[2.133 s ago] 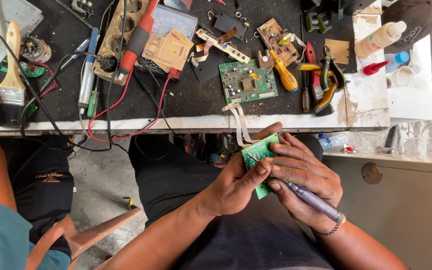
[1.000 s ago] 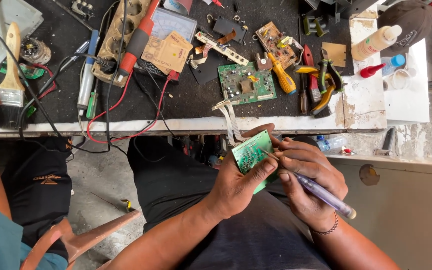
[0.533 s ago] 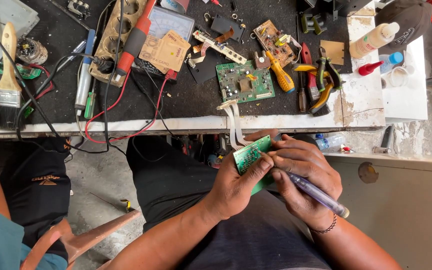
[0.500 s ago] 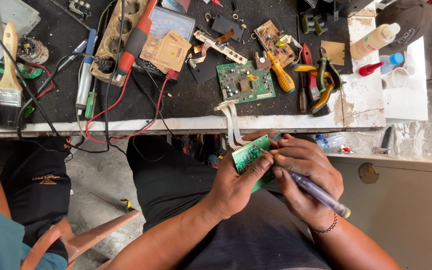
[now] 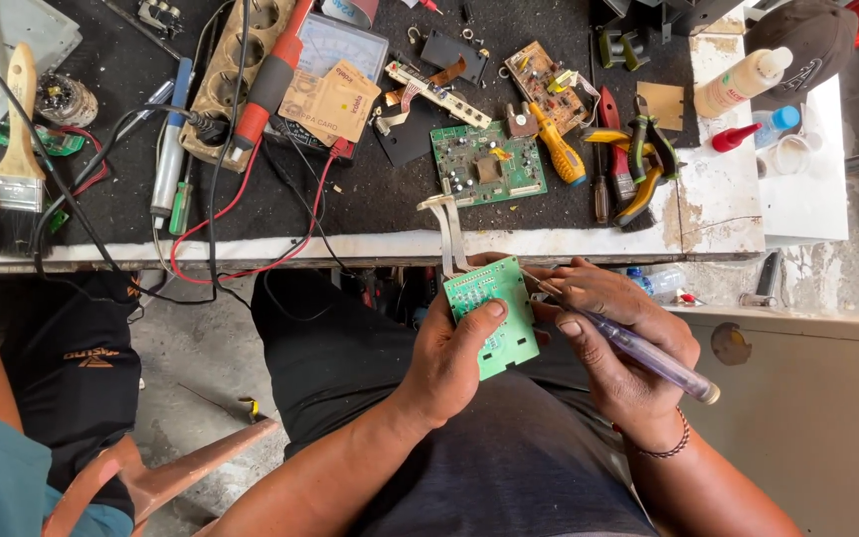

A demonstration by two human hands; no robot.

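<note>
My left hand (image 5: 454, 353) grips a small green circuit board (image 5: 494, 316) over my lap, thumb pressed on its face. A flat white ribbon cable (image 5: 446, 231) runs from the board's top edge up onto the bench. My right hand (image 5: 616, 343) holds a screwdriver with a clear purple handle (image 5: 648, 355); its thin metal tip rests at the board's upper right corner. Both hands sit just below the bench's front edge.
On the black bench mat lie a second green circuit board (image 5: 486, 164), a yellow-handled screwdriver (image 5: 557, 151), pliers (image 5: 640, 171), a paintbrush (image 5: 18, 149), a power strip (image 5: 231, 85), red and black leads, and bottles (image 5: 743, 82) at right. Another person's leg (image 5: 22, 368) is at left.
The board and both hands shifted slightly up and down over my lap. The screwdriver stayed in my right hand with its tip near the board's top right corner.
</note>
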